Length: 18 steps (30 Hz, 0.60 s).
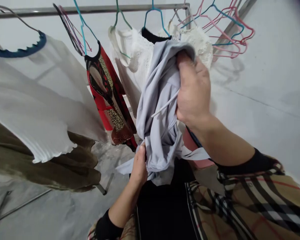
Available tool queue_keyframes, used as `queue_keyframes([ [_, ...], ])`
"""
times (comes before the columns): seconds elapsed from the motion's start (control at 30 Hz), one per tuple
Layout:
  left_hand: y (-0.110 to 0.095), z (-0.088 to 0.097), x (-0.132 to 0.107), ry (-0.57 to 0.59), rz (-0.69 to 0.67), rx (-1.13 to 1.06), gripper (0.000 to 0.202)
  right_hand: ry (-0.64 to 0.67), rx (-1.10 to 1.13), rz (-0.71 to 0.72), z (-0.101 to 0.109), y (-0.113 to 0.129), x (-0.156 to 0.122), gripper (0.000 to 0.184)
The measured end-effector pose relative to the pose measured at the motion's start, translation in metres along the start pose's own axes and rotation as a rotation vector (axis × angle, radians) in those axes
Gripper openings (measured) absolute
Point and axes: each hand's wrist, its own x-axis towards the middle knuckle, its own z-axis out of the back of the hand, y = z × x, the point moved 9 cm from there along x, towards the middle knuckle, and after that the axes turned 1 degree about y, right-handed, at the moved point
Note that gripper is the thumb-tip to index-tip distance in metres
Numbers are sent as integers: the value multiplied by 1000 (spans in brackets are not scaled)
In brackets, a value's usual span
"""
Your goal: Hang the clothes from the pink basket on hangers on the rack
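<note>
A light grey garment (162, 133) hangs bunched in soft folds between my two hands, its exact kind unclear. My right hand (193, 83) is closed on its upper edge, thumb tucked into the fold. Lower down, my left hand (140, 165) pinches the garment's left side. A thin pale cord (165, 104) sticks out below my right hand. Strap-like grey ends spread to both sides near the bottom. Just behind the garment, a white lace top (145, 56) hangs on the rack, partly covered.
A metal rail (97, 10) crosses the top, with a red patterned garment (111, 103), a white top (40, 86) and an olive garment (72, 173) on the left. Pink and blue hangers (230, 30) cluster at the right end. A pink tub (190, 143) stands behind, partly hidden.
</note>
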Motion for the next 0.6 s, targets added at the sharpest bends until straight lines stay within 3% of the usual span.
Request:
queue_keyframes([
  [0.17,22,-29,7,153,306,-75,47,15,-130,59,-6,-8,-9,15],
  [0.27,8,-30,16,168,332,-82,37,-3,-102,208,0,6,-6,17],
  [0.37,-41,-5,35,15,170,-123,26,-10,-252,274,12,13,0,15],
  [0.5,-124,39,48,-258,-128,-107,24,24,-593,121,27,-5,11,17],
  [0.6,-179,45,44,-269,-336,-23,28,117,-634,62,25,-21,16,19],
])
